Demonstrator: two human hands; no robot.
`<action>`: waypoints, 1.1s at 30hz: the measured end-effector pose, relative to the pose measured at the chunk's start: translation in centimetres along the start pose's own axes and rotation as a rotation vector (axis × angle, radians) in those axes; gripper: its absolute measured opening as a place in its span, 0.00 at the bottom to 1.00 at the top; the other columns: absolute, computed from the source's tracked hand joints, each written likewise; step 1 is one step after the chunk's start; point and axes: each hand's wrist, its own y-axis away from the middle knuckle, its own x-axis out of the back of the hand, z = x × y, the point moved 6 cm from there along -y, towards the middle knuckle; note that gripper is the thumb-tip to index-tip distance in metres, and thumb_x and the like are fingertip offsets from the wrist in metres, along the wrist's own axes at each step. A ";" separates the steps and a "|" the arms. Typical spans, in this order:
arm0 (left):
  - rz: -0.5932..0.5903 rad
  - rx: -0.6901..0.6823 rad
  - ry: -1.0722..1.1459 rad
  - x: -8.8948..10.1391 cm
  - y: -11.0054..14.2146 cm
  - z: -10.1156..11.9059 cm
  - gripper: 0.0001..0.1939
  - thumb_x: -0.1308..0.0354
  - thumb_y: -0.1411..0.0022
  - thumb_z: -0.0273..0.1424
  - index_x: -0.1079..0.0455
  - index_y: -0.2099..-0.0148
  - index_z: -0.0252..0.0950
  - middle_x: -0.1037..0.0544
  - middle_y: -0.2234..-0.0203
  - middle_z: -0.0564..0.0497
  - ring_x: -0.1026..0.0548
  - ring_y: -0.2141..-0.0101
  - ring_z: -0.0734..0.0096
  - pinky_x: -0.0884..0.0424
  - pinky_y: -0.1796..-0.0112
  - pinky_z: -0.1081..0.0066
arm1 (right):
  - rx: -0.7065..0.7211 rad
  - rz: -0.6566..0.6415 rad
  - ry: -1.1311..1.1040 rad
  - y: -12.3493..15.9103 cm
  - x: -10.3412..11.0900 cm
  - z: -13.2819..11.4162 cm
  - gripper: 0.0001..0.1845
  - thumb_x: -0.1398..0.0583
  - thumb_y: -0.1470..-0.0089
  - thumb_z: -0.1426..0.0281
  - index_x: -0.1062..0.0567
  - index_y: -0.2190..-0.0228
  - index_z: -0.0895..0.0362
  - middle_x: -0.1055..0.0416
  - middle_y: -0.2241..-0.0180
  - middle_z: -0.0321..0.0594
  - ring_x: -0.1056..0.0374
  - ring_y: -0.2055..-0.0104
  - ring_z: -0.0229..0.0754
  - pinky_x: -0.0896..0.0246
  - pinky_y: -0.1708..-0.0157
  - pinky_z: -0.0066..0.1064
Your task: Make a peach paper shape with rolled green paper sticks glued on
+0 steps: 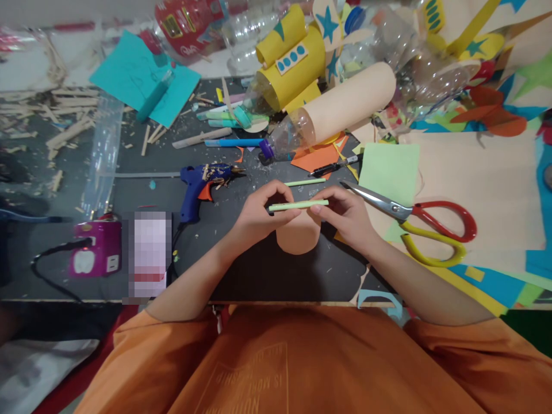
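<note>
My left hand (268,208) and my right hand (348,217) pinch a narrow light green strip (304,204), one at each end. It is held level, seen nearly edge-on, with a dark tip by the left fingers. Below it shows a peach paper piece (298,237) with a rounded lower edge; I cannot tell whether it lies on the table or is touched by the fingers. A second thin green strip (313,181) lies just beyond my hands. Red-and-yellow-handled scissors (399,210) rest open-bladed to the right of my right hand.
Left of my hands lies a blue glue gun (196,187), near a purple power socket box (95,250). A peach-wrapped bottle (349,103) and a yellow-wrapped bottle (297,69) lie at the back. A black pen (334,167), a green paper square (390,172) and wood scraps (69,109) are scattered around.
</note>
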 end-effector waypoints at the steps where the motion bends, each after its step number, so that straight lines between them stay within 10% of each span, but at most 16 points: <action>1: 0.013 -0.015 0.040 0.1 -0.1 0.0 0.17 0.31 0.52 0.39 0.35 0.71 0.37 0.30 0.74 0.56 0.33 0.73 0.76 0.36 0.70 0.74 | 0.000 0.005 0.004 0.0 0.1 0.0 0.19 0.33 0.55 0.51 0.26 0.74 0.53 0.30 0.76 0.33 0.40 0.76 0.34 0.45 0.77 0.28; 33: -0.113 -0.080 0.136 -0.7 0.5 0.3 0.22 0.32 0.46 0.36 0.34 0.52 0.37 0.21 0.69 0.51 0.24 0.68 0.73 0.30 0.65 0.75 | 0.118 -0.093 0.160 0.2 -0.4 -0.6 0.16 0.35 0.50 0.54 0.24 0.72 0.55 0.24 0.72 0.37 0.30 0.70 0.37 0.36 0.72 0.28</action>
